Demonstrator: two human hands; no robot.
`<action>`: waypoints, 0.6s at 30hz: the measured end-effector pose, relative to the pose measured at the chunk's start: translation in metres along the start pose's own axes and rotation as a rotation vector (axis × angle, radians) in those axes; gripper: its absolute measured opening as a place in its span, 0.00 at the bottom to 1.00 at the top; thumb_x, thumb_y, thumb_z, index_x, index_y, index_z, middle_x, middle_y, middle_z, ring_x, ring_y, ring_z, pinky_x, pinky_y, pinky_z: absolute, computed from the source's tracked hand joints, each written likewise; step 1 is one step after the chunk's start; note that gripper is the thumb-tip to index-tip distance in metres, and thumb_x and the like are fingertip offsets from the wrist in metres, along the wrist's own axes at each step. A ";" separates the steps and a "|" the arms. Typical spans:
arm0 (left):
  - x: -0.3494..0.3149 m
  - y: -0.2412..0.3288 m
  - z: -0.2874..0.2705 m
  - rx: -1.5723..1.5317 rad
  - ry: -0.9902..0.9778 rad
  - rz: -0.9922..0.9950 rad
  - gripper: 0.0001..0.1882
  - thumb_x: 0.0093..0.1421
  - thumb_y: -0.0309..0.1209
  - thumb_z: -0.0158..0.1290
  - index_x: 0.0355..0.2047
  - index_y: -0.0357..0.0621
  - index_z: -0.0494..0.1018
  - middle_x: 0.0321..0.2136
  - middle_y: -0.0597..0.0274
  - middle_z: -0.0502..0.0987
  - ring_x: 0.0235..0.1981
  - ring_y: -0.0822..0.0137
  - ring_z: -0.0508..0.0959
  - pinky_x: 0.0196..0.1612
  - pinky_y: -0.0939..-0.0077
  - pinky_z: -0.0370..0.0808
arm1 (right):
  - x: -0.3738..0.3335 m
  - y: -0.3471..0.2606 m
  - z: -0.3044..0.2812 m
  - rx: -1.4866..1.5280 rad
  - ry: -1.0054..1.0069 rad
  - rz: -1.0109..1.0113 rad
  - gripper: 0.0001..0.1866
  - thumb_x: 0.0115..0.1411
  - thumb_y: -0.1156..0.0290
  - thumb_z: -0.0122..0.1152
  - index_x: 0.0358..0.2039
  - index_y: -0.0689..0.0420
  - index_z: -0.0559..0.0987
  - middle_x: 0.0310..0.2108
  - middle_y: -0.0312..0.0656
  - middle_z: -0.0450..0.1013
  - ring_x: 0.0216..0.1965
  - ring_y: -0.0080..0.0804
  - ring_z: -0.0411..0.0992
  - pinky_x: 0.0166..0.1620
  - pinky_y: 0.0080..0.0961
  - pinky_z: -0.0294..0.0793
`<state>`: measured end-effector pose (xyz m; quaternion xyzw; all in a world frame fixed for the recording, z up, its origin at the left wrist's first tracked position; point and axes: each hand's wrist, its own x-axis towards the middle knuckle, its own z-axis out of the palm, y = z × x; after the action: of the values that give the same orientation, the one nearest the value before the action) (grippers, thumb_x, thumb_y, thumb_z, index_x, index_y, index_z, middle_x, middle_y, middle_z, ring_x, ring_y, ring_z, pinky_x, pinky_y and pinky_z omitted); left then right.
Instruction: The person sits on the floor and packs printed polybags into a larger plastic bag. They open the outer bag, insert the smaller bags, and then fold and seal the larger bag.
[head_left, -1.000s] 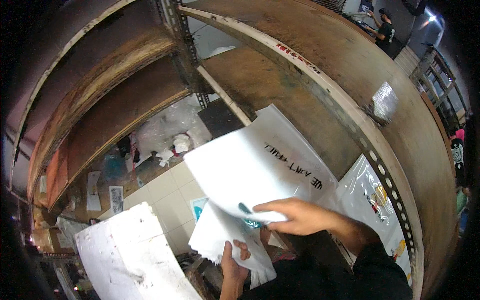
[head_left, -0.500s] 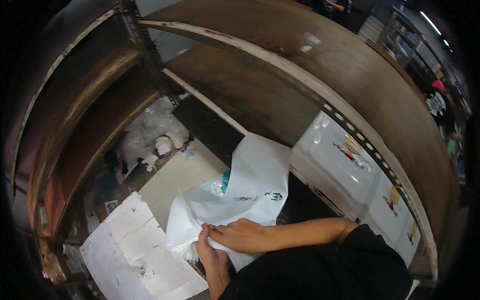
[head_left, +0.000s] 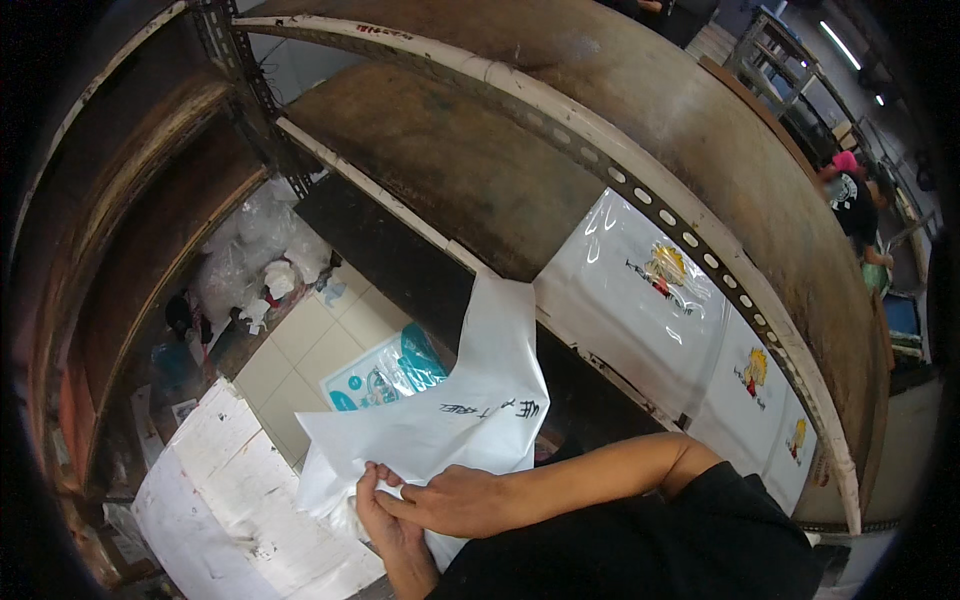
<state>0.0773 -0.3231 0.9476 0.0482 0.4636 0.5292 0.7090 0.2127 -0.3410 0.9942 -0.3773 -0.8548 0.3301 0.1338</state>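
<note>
A large white plastic sheet (head_left: 480,390) with black handwriting spreads out in front of me, its far end standing up near the shelf edge. My left hand (head_left: 385,520) is closed on the sheet's gathered near edge, thumb uppermost. Right beside it, my right hand (head_left: 460,502) comes across from the right with its fingers bent against the left one, closed on the same edge. The hands touch, and their grip partly hides the bunched plastic. Beyond the sheet lies a teal and white plastic package (head_left: 385,372), partly covered by it.
On the right, a shelf (head_left: 430,140) holds glossy white printed packs (head_left: 640,270) behind a perforated metal rail. A worn white board (head_left: 240,500) lies to my left. Clear plastic scraps (head_left: 255,240) pile up beyond the tiles (head_left: 290,365). Another person (head_left: 855,205) stands far right.
My view has shifted, so the shelves sit further left. The sheet's left part has lifted and folded over, and more of the teal package shows. Both hands keep hold of the edge.
</note>
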 end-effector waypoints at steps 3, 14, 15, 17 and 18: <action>-0.002 0.008 0.001 -0.042 0.015 0.009 0.04 0.57 0.28 0.47 0.29 0.41 0.67 0.22 0.65 0.67 0.25 0.71 0.68 0.31 0.77 0.68 | -0.002 0.001 -0.015 0.086 -0.117 0.072 0.32 0.50 0.77 0.52 0.56 0.64 0.55 0.32 0.57 0.71 0.27 0.52 0.74 0.27 0.41 0.74; 0.005 0.007 -0.004 -0.032 0.016 0.018 0.06 0.59 0.31 0.45 0.29 0.42 0.66 0.21 0.65 0.67 0.23 0.70 0.67 0.30 0.74 0.68 | -0.055 0.022 0.015 0.187 -0.108 0.157 0.26 0.53 0.72 0.53 0.53 0.57 0.63 0.38 0.51 0.71 0.36 0.50 0.73 0.39 0.43 0.72; 0.009 0.004 -0.004 -0.037 0.016 0.005 0.06 0.59 0.31 0.45 0.29 0.43 0.66 0.21 0.66 0.67 0.22 0.70 0.68 0.30 0.75 0.68 | -0.058 0.022 0.011 0.194 -0.117 0.202 0.25 0.53 0.72 0.53 0.53 0.57 0.64 0.39 0.51 0.71 0.37 0.50 0.72 0.39 0.43 0.72; 0.016 0.002 -0.004 -0.029 0.027 -0.020 0.06 0.60 0.31 0.45 0.29 0.43 0.66 0.21 0.66 0.67 0.22 0.71 0.68 0.29 0.75 0.68 | -0.063 0.023 0.000 0.206 -0.136 0.292 0.24 0.53 0.71 0.54 0.52 0.57 0.65 0.39 0.51 0.70 0.38 0.50 0.72 0.39 0.42 0.73; 0.017 -0.002 -0.004 -0.024 0.039 -0.039 0.06 0.60 0.31 0.45 0.29 0.43 0.66 0.21 0.66 0.66 0.22 0.71 0.67 0.29 0.74 0.68 | -0.069 0.025 -0.001 0.219 -0.128 0.284 0.24 0.54 0.70 0.54 0.52 0.57 0.66 0.39 0.51 0.71 0.38 0.49 0.72 0.39 0.40 0.73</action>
<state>0.0757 -0.3122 0.9340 0.0203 0.4718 0.5214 0.7107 0.2737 -0.3791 0.9798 -0.4555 -0.7589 0.4599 0.0714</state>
